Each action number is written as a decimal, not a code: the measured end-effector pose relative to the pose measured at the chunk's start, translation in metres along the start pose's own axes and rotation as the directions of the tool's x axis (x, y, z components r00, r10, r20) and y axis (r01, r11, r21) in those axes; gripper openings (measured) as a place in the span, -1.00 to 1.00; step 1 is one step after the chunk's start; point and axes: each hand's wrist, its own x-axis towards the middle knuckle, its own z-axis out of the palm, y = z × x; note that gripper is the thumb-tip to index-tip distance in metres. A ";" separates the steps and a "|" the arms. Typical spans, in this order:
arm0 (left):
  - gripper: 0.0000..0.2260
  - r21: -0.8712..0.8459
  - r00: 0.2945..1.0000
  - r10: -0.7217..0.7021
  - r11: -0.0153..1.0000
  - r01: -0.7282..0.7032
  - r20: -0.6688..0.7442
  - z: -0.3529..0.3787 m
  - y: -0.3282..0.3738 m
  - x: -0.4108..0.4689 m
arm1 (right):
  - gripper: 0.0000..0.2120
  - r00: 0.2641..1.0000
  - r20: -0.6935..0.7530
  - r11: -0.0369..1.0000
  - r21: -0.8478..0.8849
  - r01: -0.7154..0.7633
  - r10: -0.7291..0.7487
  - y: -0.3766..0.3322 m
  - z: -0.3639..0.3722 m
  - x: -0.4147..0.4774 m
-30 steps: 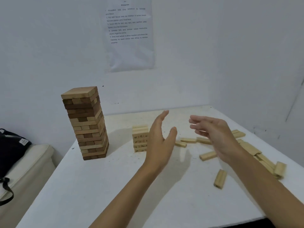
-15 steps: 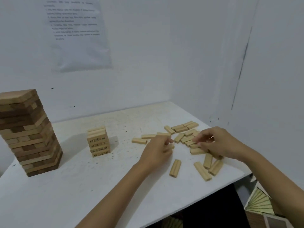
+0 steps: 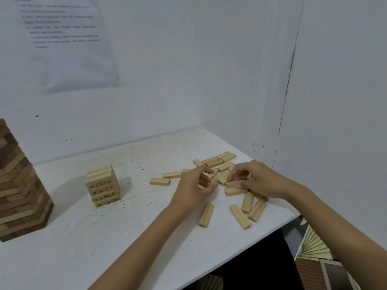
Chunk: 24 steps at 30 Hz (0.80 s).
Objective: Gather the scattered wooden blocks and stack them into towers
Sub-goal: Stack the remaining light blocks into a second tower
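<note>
Several pale wooden blocks [image 3: 240, 217] lie scattered at the right end of the white table [image 3: 125, 237]. A short tower of numbered pale blocks [image 3: 102, 185] stands left of them. My left hand [image 3: 192, 189] reaches into the pile from the left with curled fingers; whether it grips a block is hidden. My right hand [image 3: 259, 181] comes in from the right, and its fingers and thumb pinch a block [image 3: 231, 184] in the middle of the pile. A single block [image 3: 206, 215] lies just below my left hand.
A tall tower of darker blocks [image 3: 18, 195] stands at the left edge of the view. The table's front-right edge [image 3: 272, 229] runs close to the loose blocks. White walls meet in a corner behind the pile, and a printed sheet [image 3: 62, 38] hangs on the back wall.
The view swung right and both hands dropped from mid-air into the scattered pile. In the last half second they closed in on the blocks at its middle.
</note>
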 end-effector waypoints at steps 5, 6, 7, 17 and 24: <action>-0.89 -0.097 0.999 -0.015 0.995 0.012 -0.035 0.003 -0.001 0.005 | -0.72 1.000 0.000 0.992 0.124 0.017 -0.017 0.001 0.001 0.000; -0.90 -0.117 0.999 -0.018 0.993 0.013 -0.043 0.003 -0.001 0.007 | -0.72 0.999 -0.009 0.991 0.128 0.034 -0.034 0.001 0.001 0.000; -0.91 -0.130 0.999 -0.021 0.991 0.015 -0.047 0.003 -0.001 0.009 | -0.73 0.998 -0.031 0.991 0.124 0.058 -0.054 0.001 0.001 0.001; -0.84 -0.245 0.980 -0.177 0.958 0.149 -0.093 -0.005 -0.008 0.034 | -0.72 0.996 -0.069 0.952 0.306 -0.025 0.049 0.002 -0.005 0.041; -0.86 -0.271 0.963 -0.239 0.942 0.199 -0.126 -0.012 -0.021 0.053 | -0.74 0.997 0.017 0.987 -0.144 0.077 -0.075 0.008 0.001 0.093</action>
